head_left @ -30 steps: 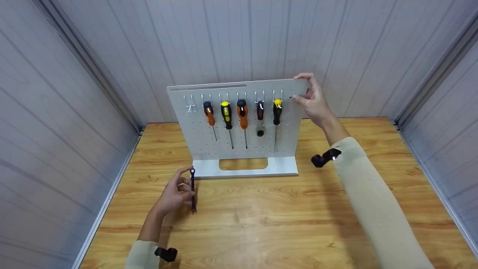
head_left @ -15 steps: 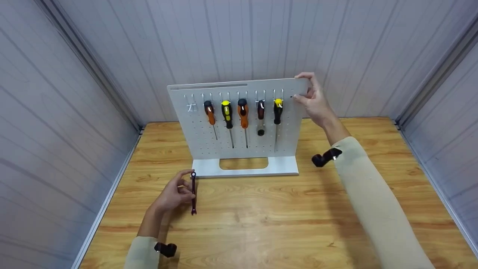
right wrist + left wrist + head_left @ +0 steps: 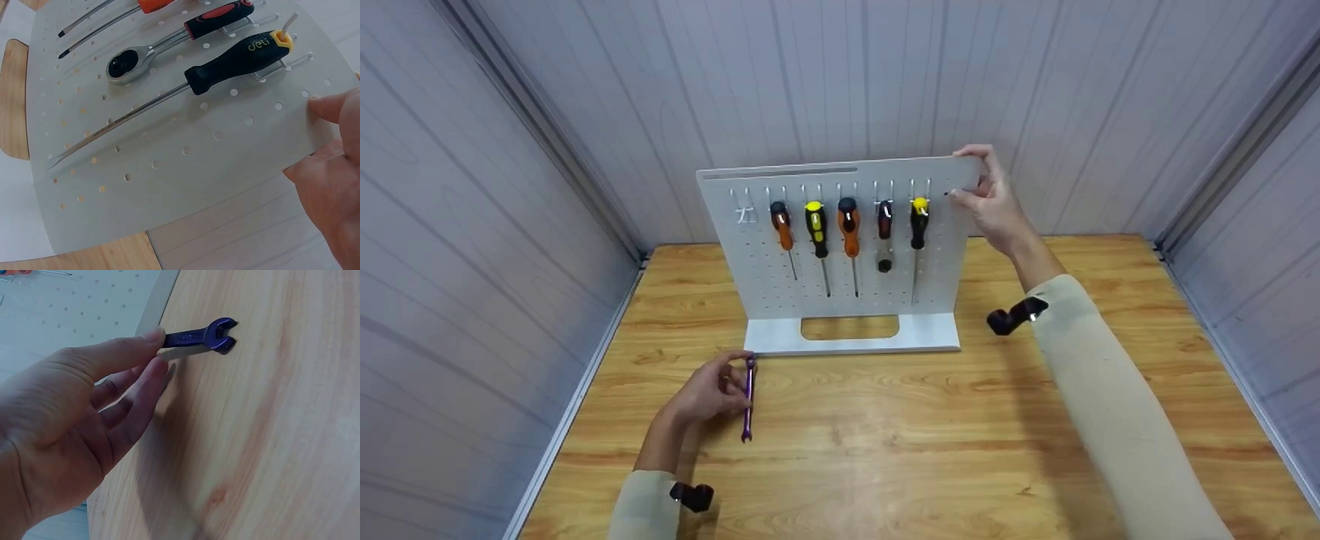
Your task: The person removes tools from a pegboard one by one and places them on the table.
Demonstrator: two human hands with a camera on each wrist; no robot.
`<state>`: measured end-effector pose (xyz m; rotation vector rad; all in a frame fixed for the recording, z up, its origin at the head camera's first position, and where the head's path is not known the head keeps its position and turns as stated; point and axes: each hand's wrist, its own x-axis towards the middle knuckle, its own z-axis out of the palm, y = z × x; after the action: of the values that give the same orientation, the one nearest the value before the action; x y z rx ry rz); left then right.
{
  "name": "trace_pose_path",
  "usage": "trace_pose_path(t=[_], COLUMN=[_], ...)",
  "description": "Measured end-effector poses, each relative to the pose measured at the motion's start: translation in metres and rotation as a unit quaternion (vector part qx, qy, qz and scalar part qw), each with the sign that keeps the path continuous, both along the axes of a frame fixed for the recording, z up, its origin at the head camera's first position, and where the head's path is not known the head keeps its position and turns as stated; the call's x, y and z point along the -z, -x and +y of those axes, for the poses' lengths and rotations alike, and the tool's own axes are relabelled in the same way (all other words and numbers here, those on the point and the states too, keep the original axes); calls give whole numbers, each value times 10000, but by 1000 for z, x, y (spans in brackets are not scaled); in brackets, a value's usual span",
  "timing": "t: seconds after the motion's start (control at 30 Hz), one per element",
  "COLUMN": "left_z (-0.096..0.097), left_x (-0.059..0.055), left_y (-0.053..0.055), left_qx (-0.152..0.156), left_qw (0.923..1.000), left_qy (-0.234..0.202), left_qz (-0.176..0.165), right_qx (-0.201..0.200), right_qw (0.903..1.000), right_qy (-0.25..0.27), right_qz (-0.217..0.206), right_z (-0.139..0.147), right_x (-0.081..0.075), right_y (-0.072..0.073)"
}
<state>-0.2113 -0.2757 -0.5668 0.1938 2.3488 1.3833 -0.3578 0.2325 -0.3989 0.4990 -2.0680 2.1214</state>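
My left hand (image 3: 709,391) pinches a purple combination wrench (image 3: 748,401) between thumb and fingers, in front of the pegboard's left corner. In the left wrist view the wrench's open end (image 3: 220,336) points away from the hand, close over the wood. At the upper right corner of the white pegboard (image 3: 847,292), my right hand (image 3: 996,210) grips the edge, thumb on the front face. Several screwdrivers hang on hooks, among them a black and yellow one (image 3: 236,62) nearest that hand. Beside it hangs a ratchet wrench (image 3: 126,63).
A bare wire hook (image 3: 745,216) is at the board's left end. The board's white base (image 3: 930,334) stands on the wooden tabletop (image 3: 885,450). Panelled walls (image 3: 825,75) enclose the back and both sides.
My left hand has lowered slightly toward me with the wrench, whose open end has swung a little left. My right hand keeps its hold on the board.
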Motion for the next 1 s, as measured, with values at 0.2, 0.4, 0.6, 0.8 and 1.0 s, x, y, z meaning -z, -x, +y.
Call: trace_pose_path(t=[0.2,0.4,0.6,0.8,1.0], left_z=[1,2,3,3,3], left_x=[3,4,4,4,5], left_y=[1,1,2,3,3], left_qx=[-101,-5,117,186,200], left_qw=[9996,9985,9979,9972,9970], left_qy=[276,509,566,650,692], left_qz=[-56,193,306,335,267], right_qx=[34,49,50,76,100], right_qw=[10000,10000,10000,9999,9999], right_qy=[31,11,-1,-67,-91], right_qz=[-15,10,61,16,-2], right_z=[-1,-1,0,0,-1], right_x=[1,2,2,2,2], right_y=[2,4,4,3,3])
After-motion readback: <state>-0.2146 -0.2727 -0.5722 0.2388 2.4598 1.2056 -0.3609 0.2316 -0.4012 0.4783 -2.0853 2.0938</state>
